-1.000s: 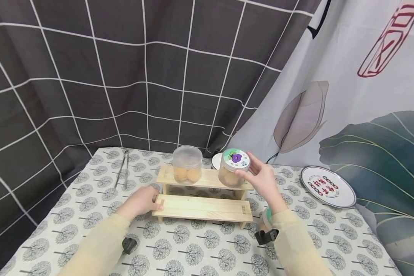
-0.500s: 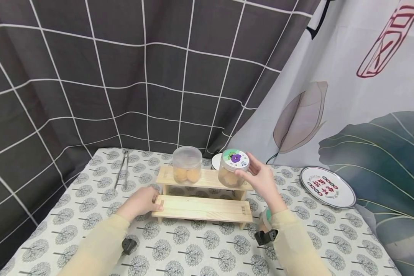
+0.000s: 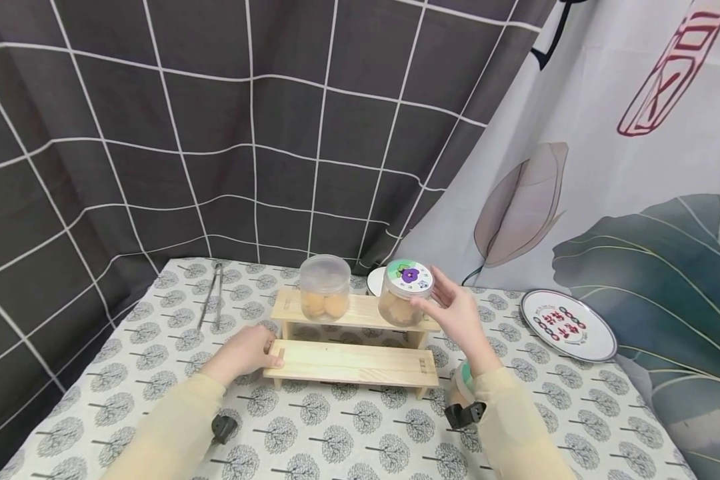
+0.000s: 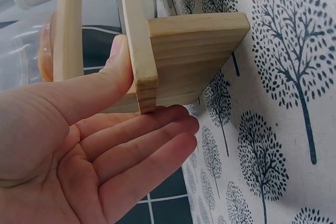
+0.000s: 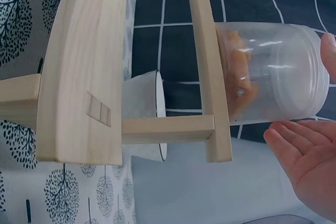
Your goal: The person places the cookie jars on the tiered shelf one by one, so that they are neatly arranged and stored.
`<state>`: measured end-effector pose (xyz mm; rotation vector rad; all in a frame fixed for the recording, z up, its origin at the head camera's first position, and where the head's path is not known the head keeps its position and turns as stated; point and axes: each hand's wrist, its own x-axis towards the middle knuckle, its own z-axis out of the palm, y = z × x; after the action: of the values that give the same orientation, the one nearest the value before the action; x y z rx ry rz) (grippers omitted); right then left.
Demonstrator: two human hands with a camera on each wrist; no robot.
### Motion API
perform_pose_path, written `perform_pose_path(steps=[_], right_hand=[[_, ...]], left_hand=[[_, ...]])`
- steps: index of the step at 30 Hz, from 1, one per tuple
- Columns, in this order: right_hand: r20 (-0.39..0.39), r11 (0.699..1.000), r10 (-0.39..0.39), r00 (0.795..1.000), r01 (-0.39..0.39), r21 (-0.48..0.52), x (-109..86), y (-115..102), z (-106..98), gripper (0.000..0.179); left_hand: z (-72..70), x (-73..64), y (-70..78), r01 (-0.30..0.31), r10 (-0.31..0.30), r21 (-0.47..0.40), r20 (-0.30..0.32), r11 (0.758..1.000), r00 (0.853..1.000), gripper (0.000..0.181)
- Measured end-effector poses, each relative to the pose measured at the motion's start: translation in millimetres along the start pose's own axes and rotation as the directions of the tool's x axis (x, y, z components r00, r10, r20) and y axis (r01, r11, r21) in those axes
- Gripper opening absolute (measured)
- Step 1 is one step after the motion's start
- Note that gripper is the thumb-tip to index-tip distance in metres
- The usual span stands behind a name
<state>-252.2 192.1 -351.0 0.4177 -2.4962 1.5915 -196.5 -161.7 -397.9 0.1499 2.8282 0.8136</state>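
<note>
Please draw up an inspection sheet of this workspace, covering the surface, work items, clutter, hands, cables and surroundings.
Surface: tree-patterned cloth.
Job's things: wooden stand, upright; jar with purple-printed lid and clear jar with orange contents, both on its upper tier.
Clutter: metal tongs at left; red-printed plate at right; third jar beside the stand, partly covered by the right sleeve; white vessel partly hidden behind the stand.
Hands: left hand pinches the lower tier's left end; right hand holds the purple-lidded jar.
Cables: thin dark cord-like line at the cloth's back edge; origin unclear.
Surroundings: dark grid curtain behind; white printed curtain at right.
</note>
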Motion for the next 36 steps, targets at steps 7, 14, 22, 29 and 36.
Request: perform_pose_path(steps=[7, 14, 22, 29, 36], right_hand=[[0.01, 1.0, 0.009, 1.0, -0.009, 0.0, -7.6, 3.6, -7.3, 0.079], [-0.002, 0.999, 0.014, 1.0, -0.014, -0.03, -15.6, 4.2, -18.4, 0.074], [-0.006, 0.997, 0.028, 1.0, -0.028, -0.065, -28.4, 10.8, -30.3, 0.073], [-0.008, 0.997, 0.02, 1.0, -0.02, -0.079, -40.0, 22.0, -39.8, 0.074], [-0.008, 0.994, 0.012, 1.0, -0.013, -0.108, -56.4, 28.7, -51.2, 0.075]], left_hand=[[-1.1, 1.1, -3.0, -0.037, 0.037, 0.017, -0.008, 0.999, 0.999, 0.035], [-1.9, 1.0, -3.4, -0.041, 0.041, 0.014, -0.009, 0.999, 0.999, 0.036], [-1.8, 1.4, -2.9, -0.026, 0.026, 0.008, 0.004, 1.0, 1.0, 0.037], [-2.3, -0.2, -0.8, -0.017, 0.017, 0.004, 0.008, 1.0, 1.0, 0.031], [-3.4, -1.1, 1.3, -0.025, 0.025, 0.007, 0.01, 1.0, 1.0, 0.031]])
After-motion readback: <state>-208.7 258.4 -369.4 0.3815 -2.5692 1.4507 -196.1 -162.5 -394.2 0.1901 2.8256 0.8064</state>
